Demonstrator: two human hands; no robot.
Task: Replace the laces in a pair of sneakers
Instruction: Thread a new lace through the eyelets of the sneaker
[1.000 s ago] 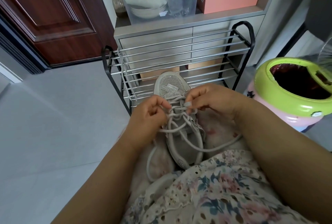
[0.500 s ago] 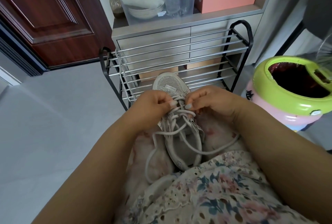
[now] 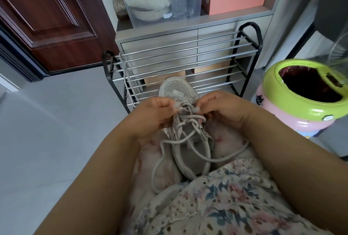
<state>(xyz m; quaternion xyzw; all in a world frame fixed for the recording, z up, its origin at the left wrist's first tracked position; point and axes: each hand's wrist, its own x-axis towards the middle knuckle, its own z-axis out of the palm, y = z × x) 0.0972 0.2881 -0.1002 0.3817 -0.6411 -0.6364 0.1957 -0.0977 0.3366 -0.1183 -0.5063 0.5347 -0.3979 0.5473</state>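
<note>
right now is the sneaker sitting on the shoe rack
No, the sneaker lies on the person's lap, toe pointing at the shoe rack beyond it.

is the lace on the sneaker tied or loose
Loose: the lace is threaded through the sneaker but untied, its ends trailing over the lap.

- Both forearms are bare, with no sleeves, watch or bracelet in sight.
- The left hand [image 3: 150,117] and right hand [image 3: 223,109] have pale, light-painted fingernails.
- The garment [image 3: 222,202] is cream fabric with eyelet holes, a scalloped edge, and a pink and teal floral print.
</note>
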